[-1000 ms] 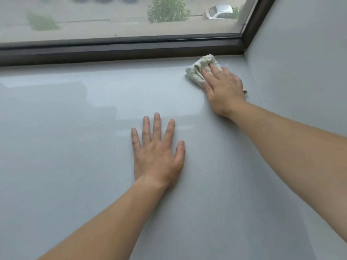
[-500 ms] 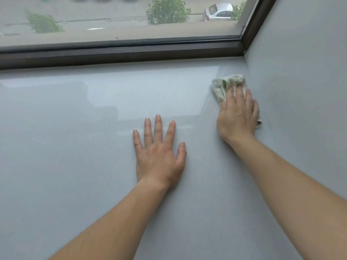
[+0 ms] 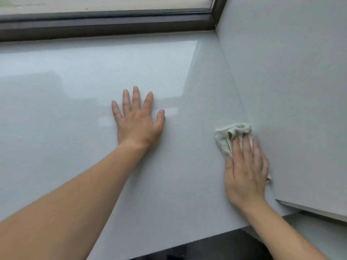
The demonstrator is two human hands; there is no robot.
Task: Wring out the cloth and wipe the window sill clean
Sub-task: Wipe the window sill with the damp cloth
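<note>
The wide, glossy pale grey window sill (image 3: 65, 137) fills most of the view. A bunched pale green cloth (image 3: 228, 136) lies on it against the right side wall. My right hand (image 3: 244, 171) presses flat on the cloth with straight fingers, and most of the cloth is hidden under the palm. My left hand (image 3: 138, 119) rests flat on the bare sill in the middle, fingers spread, well left of the cloth.
A dark window frame (image 3: 105, 25) runs along the back of the sill, with glass above it. A grey side wall (image 3: 300, 100) bounds the sill on the right. The sill's front edge (image 3: 187, 244) drops to a dark gap below.
My right hand has slid the cloth along the right wall from the back corner toward the front edge. My left hand has stayed flat in place. The view has tilted down.
</note>
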